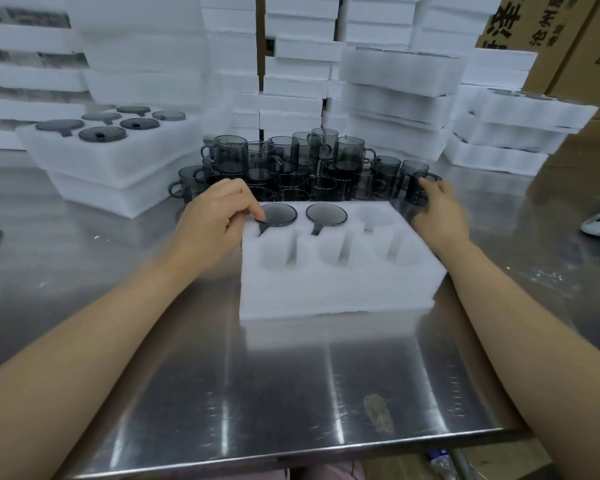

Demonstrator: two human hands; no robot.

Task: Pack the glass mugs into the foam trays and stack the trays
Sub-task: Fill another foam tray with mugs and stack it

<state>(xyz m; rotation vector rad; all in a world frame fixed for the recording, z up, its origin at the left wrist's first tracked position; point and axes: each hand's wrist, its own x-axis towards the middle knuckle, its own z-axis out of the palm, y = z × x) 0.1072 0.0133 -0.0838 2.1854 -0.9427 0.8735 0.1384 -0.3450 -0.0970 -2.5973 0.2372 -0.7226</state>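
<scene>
The left hand [219, 213] has its fingers curled, thumb and forefinger pinching the rim of the corner mug [280, 215], which sits sunk in the far-left slot of the foam tray [326, 289]. The right hand [437, 211] reaches past the tray's far right corner and wraps its fingers around a loose mug [420, 188] at the edge of the pile of mugs [284, 168]. A second mug [326, 214] fills the far middle slot. The far right slot and all three near slots are bare, so this tray looks about a third packed. Beyond, on the bench [222, 375], a full tray [118, 161] of six rests on another to the left, and packed stacks [395, 81] stand to the right. With many mugs unpacked, plenty of work appears left.
</scene>
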